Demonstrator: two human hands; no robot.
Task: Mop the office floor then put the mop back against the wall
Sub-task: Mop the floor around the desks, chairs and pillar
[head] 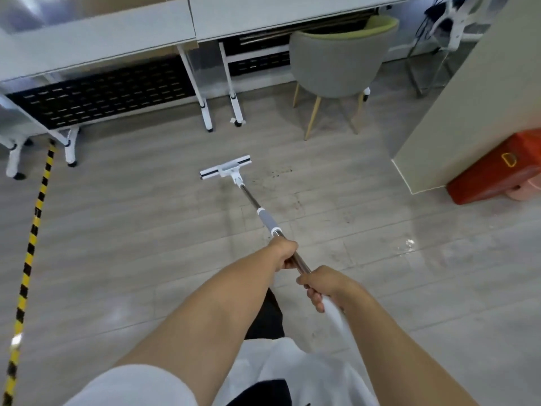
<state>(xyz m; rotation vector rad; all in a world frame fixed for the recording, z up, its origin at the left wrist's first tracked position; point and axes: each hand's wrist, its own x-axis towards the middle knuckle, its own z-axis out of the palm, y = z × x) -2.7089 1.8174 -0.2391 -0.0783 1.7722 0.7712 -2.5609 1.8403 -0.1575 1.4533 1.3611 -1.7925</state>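
Note:
A mop with a white flat head (225, 168) lies on the pale plank floor (117, 235) ahead of me, its metal pole (251, 197) with a grey sleeve running back to my hands. My left hand (283, 254) grips the steel pole higher up. My right hand (320, 284) grips the pole's white end lower down, close to my body. A dark smear and some specks mark the floor just right of the mop head. A beige wall corner (456, 112) stands at the right.
White desks on wheeled legs (206, 112) line the far side, with black perforated panels under them. A grey and green chair (336, 65) stands at the back right. A red box (497, 171) sits beside the wall corner. Yellow-black tape (32, 238) runs down the left.

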